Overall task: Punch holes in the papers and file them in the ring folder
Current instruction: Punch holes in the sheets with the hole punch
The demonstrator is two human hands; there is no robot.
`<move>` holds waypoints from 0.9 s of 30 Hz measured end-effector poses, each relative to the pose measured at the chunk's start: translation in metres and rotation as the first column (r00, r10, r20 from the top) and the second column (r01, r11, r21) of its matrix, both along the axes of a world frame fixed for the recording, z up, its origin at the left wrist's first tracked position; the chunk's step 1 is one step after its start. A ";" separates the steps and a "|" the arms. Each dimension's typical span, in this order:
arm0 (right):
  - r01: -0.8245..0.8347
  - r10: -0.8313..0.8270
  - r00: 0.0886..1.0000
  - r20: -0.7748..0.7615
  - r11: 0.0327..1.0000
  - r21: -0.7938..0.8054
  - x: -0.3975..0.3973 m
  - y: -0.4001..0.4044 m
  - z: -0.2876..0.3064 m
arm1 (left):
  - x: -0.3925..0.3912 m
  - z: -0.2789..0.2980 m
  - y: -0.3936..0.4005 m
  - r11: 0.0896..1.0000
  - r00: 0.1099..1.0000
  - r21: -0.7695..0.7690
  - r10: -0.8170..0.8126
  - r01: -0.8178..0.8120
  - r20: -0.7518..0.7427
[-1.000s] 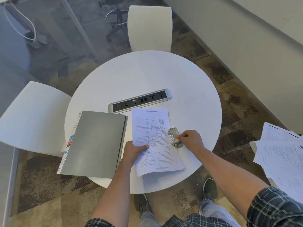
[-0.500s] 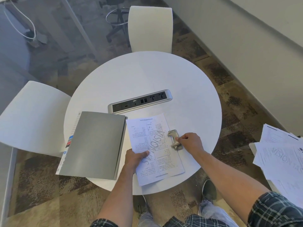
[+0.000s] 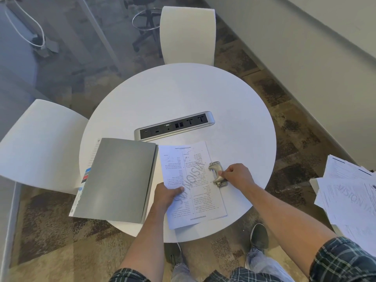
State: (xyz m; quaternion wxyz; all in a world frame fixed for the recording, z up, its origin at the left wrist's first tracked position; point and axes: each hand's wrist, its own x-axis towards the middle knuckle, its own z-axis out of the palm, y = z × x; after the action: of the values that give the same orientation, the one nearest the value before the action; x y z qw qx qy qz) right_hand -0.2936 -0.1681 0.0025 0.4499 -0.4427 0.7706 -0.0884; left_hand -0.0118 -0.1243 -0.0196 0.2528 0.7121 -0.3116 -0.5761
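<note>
Head view: I'm mid-punch step. My left hand (image 3: 169, 195) pinches the papers (image 3: 191, 184) at frame centre on the white worktop (image 3: 183, 94), and my right hand (image 3: 237, 176) grips the hole punch (image 3: 216, 173) at their right edge. The ring folder (image 3: 117, 179) lies closed, centre-left. Next, I reckon: square the edge, then press.

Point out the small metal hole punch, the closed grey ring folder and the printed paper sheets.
Small metal hole punch (image 3: 216, 173), head view, on its lever.
Closed grey ring folder (image 3: 118, 180), head view, mid-cover.
Printed paper sheets (image 3: 195, 180), head view, on the watermark.
</note>
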 end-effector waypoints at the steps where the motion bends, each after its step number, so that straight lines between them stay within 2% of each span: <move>1: -0.003 0.003 1.000 -0.006 1.000 -0.006 0.000 0.001 0.000 | 0.001 0.000 0.001 1.000 1.000 -0.002 0.010 -0.010 0.000; 14: 0.030 -0.030 1.000 -0.004 1.000 -0.003 0.003 0.003 -0.005 | -0.006 0.002 0.003 0.999 0.998 0.004 0.050 -0.050 -0.042; 22: 0.021 -0.022 0.998 -0.055 1.000 -0.017 0.007 0.005 -0.002 | -0.007 0.003 0.006 0.996 0.994 0.006 0.092 -0.091 -0.056; 27: -0.054 0.054 0.988 -0.148 0.999 0.002 0.011 0.002 0.003 | -0.007 0.002 0.005 0.997 0.995 -0.001 0.081 -0.081 -0.061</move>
State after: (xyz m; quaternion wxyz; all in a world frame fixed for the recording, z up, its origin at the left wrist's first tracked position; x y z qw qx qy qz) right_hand -0.2828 -0.1666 0.0057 0.3934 -0.4693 0.7894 -0.0437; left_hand -0.0187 -0.1194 -0.0172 0.2866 0.7059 -0.2758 -0.5861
